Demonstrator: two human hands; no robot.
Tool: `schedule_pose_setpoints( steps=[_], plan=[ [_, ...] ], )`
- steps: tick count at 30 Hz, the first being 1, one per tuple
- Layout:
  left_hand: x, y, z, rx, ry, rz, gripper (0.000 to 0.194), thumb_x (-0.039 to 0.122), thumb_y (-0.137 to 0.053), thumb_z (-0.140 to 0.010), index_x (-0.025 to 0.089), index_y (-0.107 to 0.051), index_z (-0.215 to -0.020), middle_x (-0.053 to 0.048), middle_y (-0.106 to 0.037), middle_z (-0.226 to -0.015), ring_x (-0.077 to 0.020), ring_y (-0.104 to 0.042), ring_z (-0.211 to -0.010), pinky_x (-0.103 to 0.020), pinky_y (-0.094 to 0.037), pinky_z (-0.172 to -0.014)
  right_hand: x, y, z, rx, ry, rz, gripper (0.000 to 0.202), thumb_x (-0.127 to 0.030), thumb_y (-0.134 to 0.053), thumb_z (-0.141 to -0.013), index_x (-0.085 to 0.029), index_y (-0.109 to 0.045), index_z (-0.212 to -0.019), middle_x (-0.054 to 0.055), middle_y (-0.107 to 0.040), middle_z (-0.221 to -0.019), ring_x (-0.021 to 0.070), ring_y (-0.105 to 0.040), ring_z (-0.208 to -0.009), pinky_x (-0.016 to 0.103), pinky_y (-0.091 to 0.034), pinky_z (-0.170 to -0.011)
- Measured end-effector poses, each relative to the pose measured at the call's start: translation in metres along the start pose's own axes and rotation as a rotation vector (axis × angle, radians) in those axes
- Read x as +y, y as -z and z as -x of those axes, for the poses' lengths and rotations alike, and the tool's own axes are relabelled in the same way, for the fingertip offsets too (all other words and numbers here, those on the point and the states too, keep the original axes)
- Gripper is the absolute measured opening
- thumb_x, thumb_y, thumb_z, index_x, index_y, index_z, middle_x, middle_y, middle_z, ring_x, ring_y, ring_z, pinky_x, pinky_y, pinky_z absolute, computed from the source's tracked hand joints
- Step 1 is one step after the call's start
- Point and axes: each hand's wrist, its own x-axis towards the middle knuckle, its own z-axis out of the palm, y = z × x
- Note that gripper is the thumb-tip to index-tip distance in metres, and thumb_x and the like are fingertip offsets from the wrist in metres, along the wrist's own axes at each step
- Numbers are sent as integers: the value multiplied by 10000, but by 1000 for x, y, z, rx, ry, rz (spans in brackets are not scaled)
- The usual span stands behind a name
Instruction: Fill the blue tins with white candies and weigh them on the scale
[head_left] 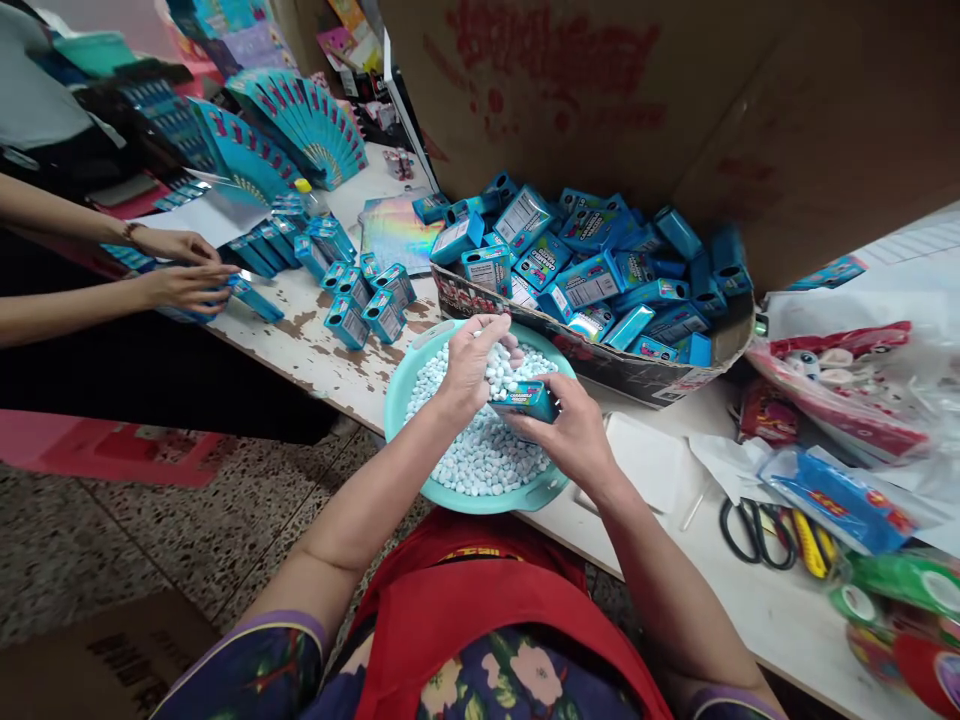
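Over a turquoise basin (400, 392) of small white candies (480, 462), my left hand (472, 362) is cupped around a heap of the same candies. My right hand (571, 425) grips a small blue candy box (527, 399), tilted on its side with its near end toward the left hand. Candies from the left palm meet the box's left end. Whether any are inside the box I cannot see. Just behind the basin stands an open cardboard carton (660, 385) heaped with similar blue boxes (589, 283).
Several blue boxes (367, 300) stand upright on the worn table at left. Another person's hands (187, 275) handle a blue box there. Fanned blue cartons (307, 125) stand behind. Scissors (757, 535), a yellow cutter (812, 545) and tape rolls (930, 590) lie at right.
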Motion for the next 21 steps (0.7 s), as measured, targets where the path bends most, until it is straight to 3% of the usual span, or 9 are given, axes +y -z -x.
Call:
schedule_pose_setpoints(
  steps=[5,12,21],
  plan=[
    [-1,0,-4,-87,-31,-37,377,433,-804,-691,176,-532,-735,41,-586,-608,-86,-573,-491,-199,-474,-469,1,5,-4,3,-77,-42,342,-428,-792,-715,-212,-682,-956,31,-701,-918,239,-625,-856,343,-459,-783],
    [5,2,-5,-89,-53,-37,396,472,-803,-679,191,-537,-766,54,-595,-617,-83,-575,-466,-199,-461,-430,2,0,-2,64,-87,-184,400,-415,-820,-694,-224,-701,-1025,37,-728,-1007,247,-651,-931,364,-467,-866],
    [16,2,-4,-263,-97,-151,259,372,-765,-751,164,-611,-762,34,-611,-588,-87,-583,-464,-198,-459,-442,2,-8,-4,79,-139,-342,417,-366,-854,-656,-229,-669,-1004,-15,-694,-870,176,-599,-761,306,-456,-734]
  ],
)
